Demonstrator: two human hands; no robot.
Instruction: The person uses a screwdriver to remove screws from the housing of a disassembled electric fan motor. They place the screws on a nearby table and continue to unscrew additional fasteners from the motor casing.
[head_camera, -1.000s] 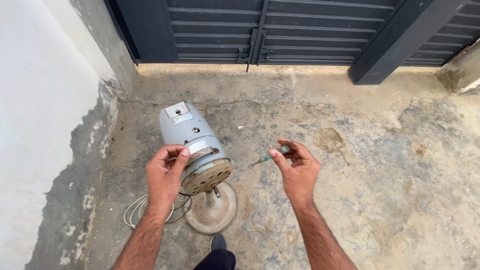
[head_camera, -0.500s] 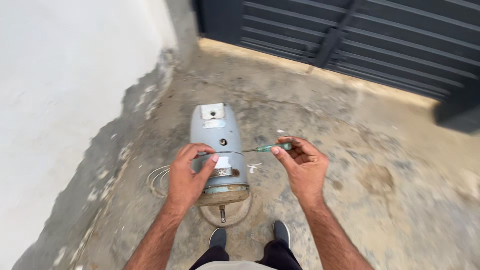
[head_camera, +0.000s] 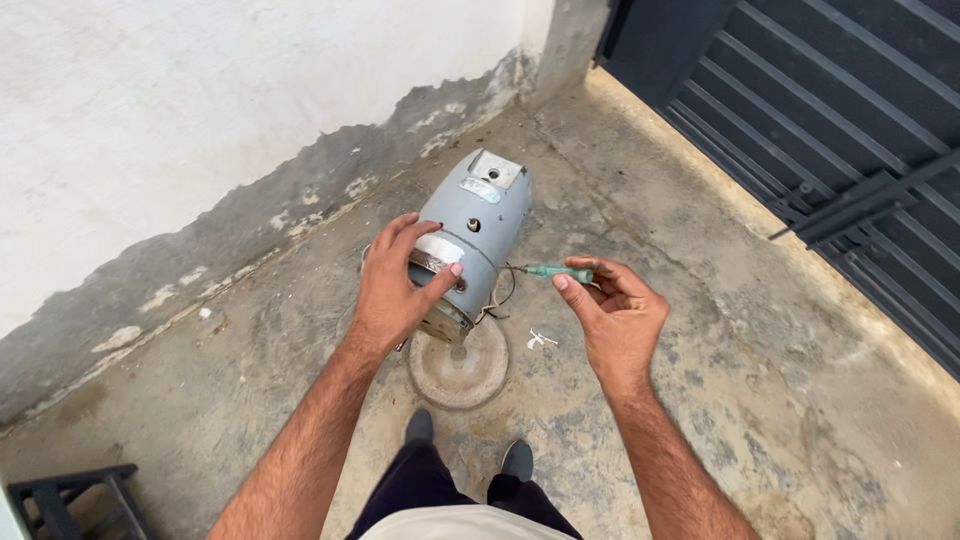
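Observation:
A grey motor housing (head_camera: 473, 222) tilts on a round base disc (head_camera: 462, 368) on the concrete floor. My left hand (head_camera: 398, 283) grips the lower end of the housing, thumb across its metal band. My right hand (head_camera: 612, 308) holds a green-handled screwdriver (head_camera: 556, 271) in its fingertips, with the tip pointing at the right side of the housing. Thin wires (head_camera: 498, 296) hang by the housing, near the screwdriver tip.
A white wall (head_camera: 200, 120) with a peeling grey base runs along the left. A dark metal gate (head_camera: 830, 140) stands at the right. A dark stand (head_camera: 70, 495) is at the bottom left. Small white scraps (head_camera: 540, 340) lie by the disc. My feet (head_camera: 470, 450) are below it.
The view has swung so the wall now fills the top left and the gate sits at the right. Both hands keep their hold, and the screwdriver tip stays near the housing's side.

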